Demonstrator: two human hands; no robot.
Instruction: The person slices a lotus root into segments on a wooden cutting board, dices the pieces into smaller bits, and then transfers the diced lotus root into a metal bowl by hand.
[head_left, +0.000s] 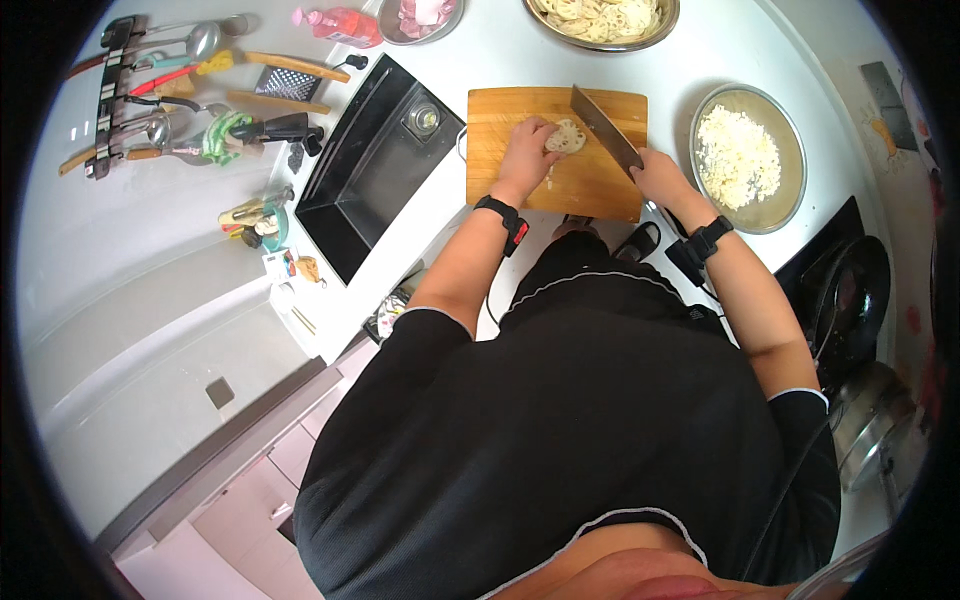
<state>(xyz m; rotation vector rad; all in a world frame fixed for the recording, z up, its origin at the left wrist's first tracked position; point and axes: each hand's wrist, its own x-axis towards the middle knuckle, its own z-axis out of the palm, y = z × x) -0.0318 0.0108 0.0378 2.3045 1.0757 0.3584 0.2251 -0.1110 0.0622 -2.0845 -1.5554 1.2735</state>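
On the wooden cutting board (510, 180), my left hand (529, 154) grips the left side of some lotus root slices (567, 137), whose holes face up; I cannot tell how many are stacked. My right hand (660, 176) is closed around the handle of a cleaver (600, 124). The blade slants up and left over the board, to the right of the slices and apart from them. Small white scraps lie below the slices. Right of the board, a metal bowl (784, 202) holds diced lotus root (739, 157). A second metal bowl (634, 46) at the top holds lotus root slices (600, 19).
Left of the board is a black sink (375, 195). Beyond it stand a pink soap bottle (345, 27) and a bowl of raw meat (424, 19). Utensils hang from a wall rack (112, 97). A black wok (855, 307) sits on the stove at the right.
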